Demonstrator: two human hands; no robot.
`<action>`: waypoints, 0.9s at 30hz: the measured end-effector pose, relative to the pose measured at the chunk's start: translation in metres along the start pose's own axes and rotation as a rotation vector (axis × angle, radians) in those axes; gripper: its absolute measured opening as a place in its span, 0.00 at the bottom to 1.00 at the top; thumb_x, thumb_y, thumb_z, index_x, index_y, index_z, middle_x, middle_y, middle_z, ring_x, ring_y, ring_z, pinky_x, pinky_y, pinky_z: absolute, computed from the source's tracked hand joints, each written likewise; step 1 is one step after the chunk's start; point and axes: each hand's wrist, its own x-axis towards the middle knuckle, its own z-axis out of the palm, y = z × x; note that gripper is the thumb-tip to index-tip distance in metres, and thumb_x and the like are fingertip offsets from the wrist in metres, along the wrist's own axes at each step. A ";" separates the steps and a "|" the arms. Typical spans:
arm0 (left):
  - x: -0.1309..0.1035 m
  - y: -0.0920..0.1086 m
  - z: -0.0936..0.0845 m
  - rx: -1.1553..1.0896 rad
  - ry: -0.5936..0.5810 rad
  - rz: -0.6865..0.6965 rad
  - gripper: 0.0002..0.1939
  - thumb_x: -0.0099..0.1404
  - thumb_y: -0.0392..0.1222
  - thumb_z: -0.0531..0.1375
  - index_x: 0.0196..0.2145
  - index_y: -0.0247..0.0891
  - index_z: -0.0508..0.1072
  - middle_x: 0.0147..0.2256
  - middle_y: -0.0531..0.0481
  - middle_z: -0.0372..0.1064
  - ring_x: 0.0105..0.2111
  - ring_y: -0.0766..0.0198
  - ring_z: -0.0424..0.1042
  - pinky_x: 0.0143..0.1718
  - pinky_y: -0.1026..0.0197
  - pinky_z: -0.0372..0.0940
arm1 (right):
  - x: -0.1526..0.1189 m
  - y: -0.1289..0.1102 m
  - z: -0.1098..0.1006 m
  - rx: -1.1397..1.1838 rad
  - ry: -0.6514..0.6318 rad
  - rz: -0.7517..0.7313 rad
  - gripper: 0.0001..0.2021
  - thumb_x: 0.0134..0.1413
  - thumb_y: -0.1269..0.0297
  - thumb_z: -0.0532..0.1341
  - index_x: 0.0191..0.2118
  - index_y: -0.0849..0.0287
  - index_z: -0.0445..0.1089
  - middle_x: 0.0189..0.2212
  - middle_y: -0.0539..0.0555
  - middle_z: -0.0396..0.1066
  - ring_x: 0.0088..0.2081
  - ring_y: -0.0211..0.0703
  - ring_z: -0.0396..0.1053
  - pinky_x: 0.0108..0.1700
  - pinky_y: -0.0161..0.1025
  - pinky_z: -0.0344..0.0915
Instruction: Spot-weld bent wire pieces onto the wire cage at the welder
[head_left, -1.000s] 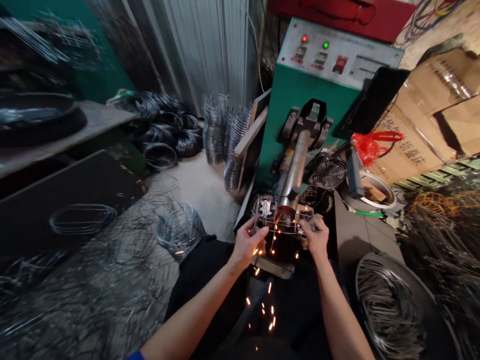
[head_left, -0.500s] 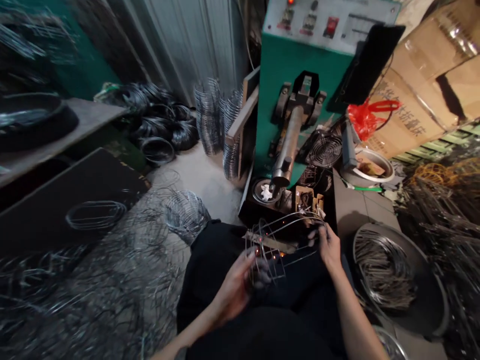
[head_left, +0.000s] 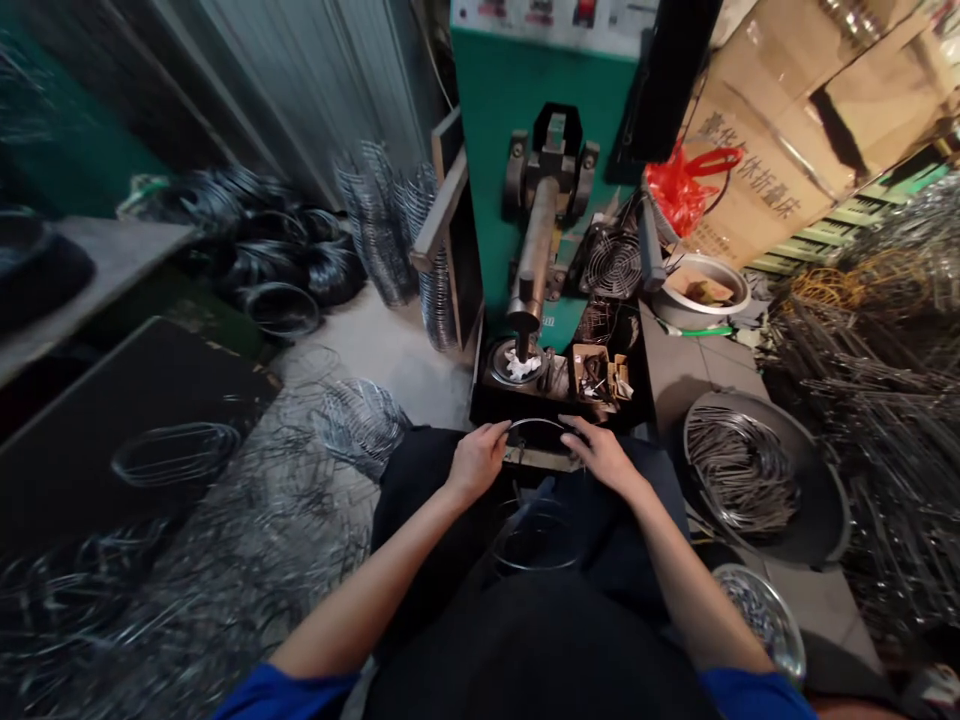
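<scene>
Both your hands, left (head_left: 474, 462) and right (head_left: 602, 455), pinch thin wire ring (head_left: 535, 424) before green welder (head_left: 540, 170). Ring light, springy; grip opposite sides of rim.

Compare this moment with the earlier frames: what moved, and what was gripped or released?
The sparks are gone and the wire cage frame is out of both hands; the left hand and right hand now pinch a thin round wire ring in front of the welder. A second wire ring lies on the lap. The camera view tilted down. The green welding machine and the dark pan of wire pieces stayed put.
</scene>
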 end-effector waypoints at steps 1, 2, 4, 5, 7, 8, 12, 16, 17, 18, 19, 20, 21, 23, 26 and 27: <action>-0.003 -0.002 0.002 0.019 0.004 0.001 0.15 0.71 0.36 0.54 0.50 0.35 0.76 0.43 0.39 0.78 0.41 0.54 0.77 0.47 0.53 0.70 | -0.007 0.005 0.001 -0.019 0.057 -0.016 0.20 0.67 0.53 0.57 0.58 0.55 0.71 0.42 0.57 0.77 0.30 0.44 0.75 0.38 0.41 0.72; -0.005 -0.004 0.004 0.036 0.006 0.005 0.15 0.71 0.36 0.54 0.51 0.35 0.76 0.44 0.39 0.77 0.41 0.54 0.77 0.47 0.53 0.70 | -0.012 0.009 0.003 -0.050 0.111 -0.038 0.19 0.68 0.54 0.56 0.57 0.56 0.73 0.43 0.58 0.77 0.34 0.46 0.75 0.41 0.42 0.72; -0.005 -0.008 0.006 0.059 0.002 0.025 0.16 0.71 0.36 0.54 0.52 0.36 0.75 0.45 0.39 0.77 0.41 0.55 0.77 0.47 0.53 0.70 | -0.015 0.014 0.006 -0.114 0.183 -0.074 0.18 0.69 0.55 0.55 0.55 0.57 0.74 0.43 0.59 0.77 0.40 0.48 0.75 0.46 0.44 0.71; -0.002 -0.009 0.007 0.065 0.001 0.039 0.16 0.71 0.36 0.53 0.51 0.36 0.75 0.45 0.39 0.77 0.41 0.55 0.77 0.47 0.53 0.70 | -0.013 0.016 0.007 -0.133 0.197 -0.083 0.18 0.69 0.56 0.54 0.55 0.57 0.74 0.43 0.59 0.77 0.41 0.49 0.75 0.47 0.44 0.71; 0.007 -0.010 0.008 0.070 0.002 0.074 0.16 0.70 0.35 0.52 0.51 0.35 0.75 0.44 0.39 0.77 0.41 0.55 0.77 0.47 0.54 0.70 | -0.005 0.016 0.009 -0.145 0.204 -0.099 0.19 0.69 0.57 0.54 0.56 0.57 0.74 0.44 0.60 0.77 0.43 0.50 0.75 0.48 0.45 0.71; 0.012 -0.011 0.007 0.072 0.007 0.090 0.16 0.70 0.34 0.52 0.50 0.34 0.75 0.44 0.39 0.77 0.42 0.55 0.77 0.48 0.54 0.70 | 0.001 0.015 0.009 -0.143 0.202 -0.111 0.19 0.69 0.57 0.53 0.57 0.58 0.73 0.45 0.60 0.77 0.44 0.51 0.76 0.49 0.46 0.71; 0.030 -0.010 0.001 0.084 0.040 0.141 0.15 0.71 0.34 0.52 0.49 0.35 0.75 0.42 0.40 0.77 0.41 0.56 0.76 0.47 0.54 0.70 | 0.020 0.008 0.006 -0.120 0.224 -0.153 0.18 0.69 0.57 0.54 0.56 0.57 0.74 0.47 0.59 0.77 0.48 0.53 0.76 0.53 0.48 0.71; 0.042 -0.007 -0.010 0.094 0.074 0.166 0.14 0.72 0.36 0.52 0.48 0.36 0.76 0.41 0.41 0.77 0.40 0.57 0.76 0.46 0.55 0.70 | 0.034 -0.002 0.001 -0.108 0.265 -0.167 0.17 0.68 0.57 0.55 0.54 0.56 0.76 0.47 0.57 0.78 0.50 0.54 0.75 0.54 0.48 0.71; 0.044 -0.005 -0.013 0.095 0.081 0.170 0.13 0.72 0.37 0.53 0.47 0.36 0.76 0.40 0.41 0.77 0.39 0.57 0.76 0.46 0.56 0.70 | 0.037 -0.006 0.000 -0.103 0.271 -0.168 0.17 0.68 0.57 0.56 0.53 0.56 0.76 0.47 0.56 0.78 0.50 0.54 0.75 0.54 0.48 0.71; 0.046 -0.004 -0.016 0.097 0.088 0.172 0.13 0.72 0.37 0.53 0.46 0.36 0.76 0.40 0.42 0.77 0.39 0.57 0.76 0.46 0.56 0.70 | 0.040 -0.009 -0.001 -0.098 0.276 -0.165 0.16 0.68 0.57 0.56 0.52 0.55 0.77 0.46 0.56 0.78 0.50 0.54 0.76 0.53 0.48 0.71; 0.047 -0.003 -0.019 0.098 0.095 0.175 0.12 0.72 0.37 0.53 0.46 0.36 0.76 0.39 0.42 0.77 0.39 0.57 0.76 0.45 0.56 0.70 | 0.042 -0.012 -0.002 -0.094 0.278 -0.161 0.16 0.68 0.56 0.56 0.51 0.55 0.77 0.46 0.56 0.78 0.49 0.54 0.76 0.53 0.49 0.72; 0.048 -0.001 -0.022 0.102 0.103 0.180 0.12 0.72 0.37 0.53 0.45 0.36 0.76 0.38 0.42 0.76 0.38 0.57 0.76 0.45 0.57 0.69 | 0.044 -0.015 -0.003 -0.090 0.279 -0.157 0.16 0.67 0.56 0.57 0.51 0.55 0.77 0.46 0.55 0.78 0.49 0.54 0.76 0.52 0.48 0.72; 0.050 0.000 -0.025 0.108 0.110 0.187 0.12 0.72 0.37 0.53 0.45 0.36 0.76 0.38 0.42 0.76 0.38 0.57 0.76 0.44 0.57 0.69 | 0.046 -0.018 -0.004 -0.086 0.279 -0.157 0.16 0.67 0.56 0.57 0.50 0.55 0.78 0.46 0.55 0.78 0.49 0.54 0.76 0.52 0.48 0.72; 0.051 0.004 -0.030 0.126 0.122 0.207 0.12 0.73 0.37 0.53 0.45 0.35 0.76 0.37 0.41 0.76 0.37 0.57 0.75 0.43 0.58 0.68 | 0.048 -0.023 -0.005 -0.082 0.269 -0.166 0.16 0.67 0.56 0.57 0.50 0.56 0.78 0.47 0.55 0.78 0.49 0.54 0.76 0.53 0.48 0.72; 0.053 0.009 -0.039 0.162 0.127 0.227 0.12 0.73 0.37 0.53 0.43 0.34 0.76 0.37 0.41 0.75 0.36 0.58 0.74 0.41 0.59 0.68 | 0.052 -0.029 -0.008 -0.075 0.257 -0.186 0.16 0.68 0.57 0.56 0.51 0.55 0.77 0.48 0.54 0.78 0.49 0.54 0.76 0.53 0.48 0.71; 0.053 0.010 -0.042 0.176 0.124 0.229 0.12 0.72 0.37 0.53 0.42 0.35 0.76 0.36 0.42 0.74 0.35 0.58 0.74 0.41 0.59 0.67 | 0.053 -0.032 -0.009 -0.075 0.253 -0.191 0.16 0.68 0.57 0.56 0.51 0.55 0.77 0.48 0.54 0.78 0.49 0.54 0.76 0.53 0.49 0.71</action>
